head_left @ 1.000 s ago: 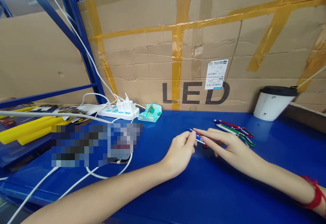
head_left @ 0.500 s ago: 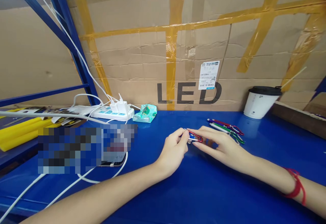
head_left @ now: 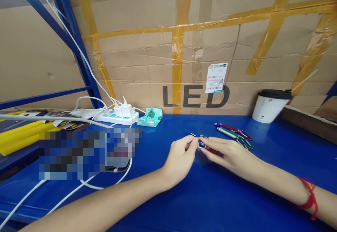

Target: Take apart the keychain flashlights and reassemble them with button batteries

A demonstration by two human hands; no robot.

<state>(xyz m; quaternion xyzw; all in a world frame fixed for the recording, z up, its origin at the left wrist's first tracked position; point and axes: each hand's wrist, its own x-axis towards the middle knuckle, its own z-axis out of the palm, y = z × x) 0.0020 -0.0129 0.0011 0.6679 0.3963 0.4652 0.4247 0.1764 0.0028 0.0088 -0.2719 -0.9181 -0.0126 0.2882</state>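
Pinch firmly, steer lightly, work low

The near part of the blue desk is a good place to work: keep both forearms low over it for steadiness. The loose ends of the red cord on the right wrist are best kept away from small parts.

The left hand has thumb and forefinger closed on small blue, red and silver pieces, which sit between the two hands, low above the desk. The right hand keeps its fingers narrow, tips touching the pieces' other side; whether they grip or merely steady, I cannot tell. How the pieces join is also hidden by the fingers.

For fine work like this, let the left pinch anchor and the right fingertips make small, gentle adjustments. Turning the pieces a little towards the eyes would uncover the contact point.

Just beyond the right hand lie coloured pens with clip-like loops; lifting the knuckles slightly avoids nudging them. The lidded cup stands farther back, near the cardboard, safely apart from the fingers.
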